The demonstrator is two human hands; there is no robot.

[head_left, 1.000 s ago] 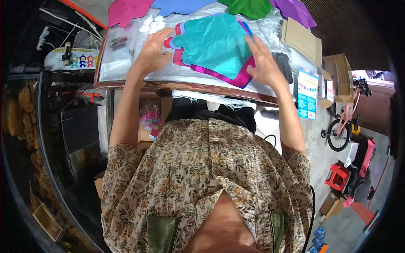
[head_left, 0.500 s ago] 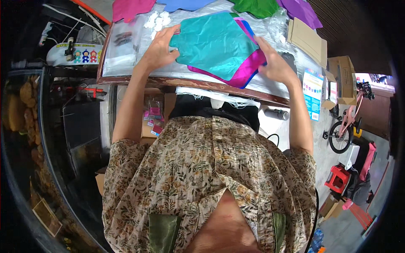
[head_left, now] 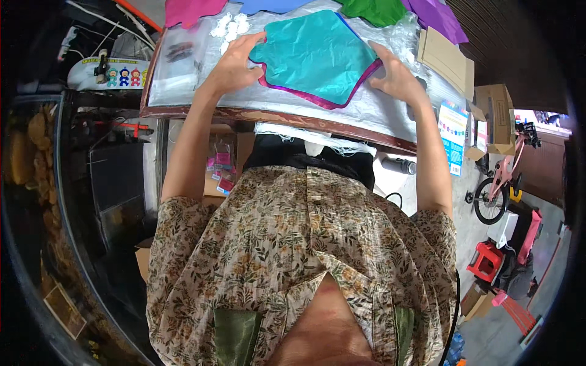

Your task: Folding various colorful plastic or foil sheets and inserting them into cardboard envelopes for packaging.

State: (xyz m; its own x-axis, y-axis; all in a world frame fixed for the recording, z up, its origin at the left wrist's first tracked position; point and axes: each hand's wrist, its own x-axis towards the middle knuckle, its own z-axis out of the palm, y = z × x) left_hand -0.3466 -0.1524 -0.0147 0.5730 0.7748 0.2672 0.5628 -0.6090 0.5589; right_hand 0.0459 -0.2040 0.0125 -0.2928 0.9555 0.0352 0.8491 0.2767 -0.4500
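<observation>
A stack of flat, shiny foil sheets lies on the table in front of me, with a many-cornered teal foil sheet (head_left: 317, 58) on top. Beneath it, a magenta foil sheet (head_left: 305, 98) shows as a narrow border along the lower edges, and a thin blue edge shows at the upper right. My left hand (head_left: 235, 68) is at the stack's left edge, fingers stretched and thumb apart. At the right corner, my right hand (head_left: 397, 76) touches the edge with fingertips, its fingers and thumb spread. Neither hand is closed round the foil.
Plastic film covers the wooden-edged table (head_left: 281, 115). White string (head_left: 231, 27) lies beyond my left hand. Pink (head_left: 192, 11), blue, green (head_left: 373, 11) and purple (head_left: 433, 18) foil sheets lie along the far side. Flat cardboard (head_left: 445, 58) rests at the right; a dark bottle (head_left: 400, 165) is below.
The magenta and blue layers stuck out widely at the right and lower right; now they sit almost under the teal sheet. Magenta now shows at the left edge too. Both hands stay beside the stack.
</observation>
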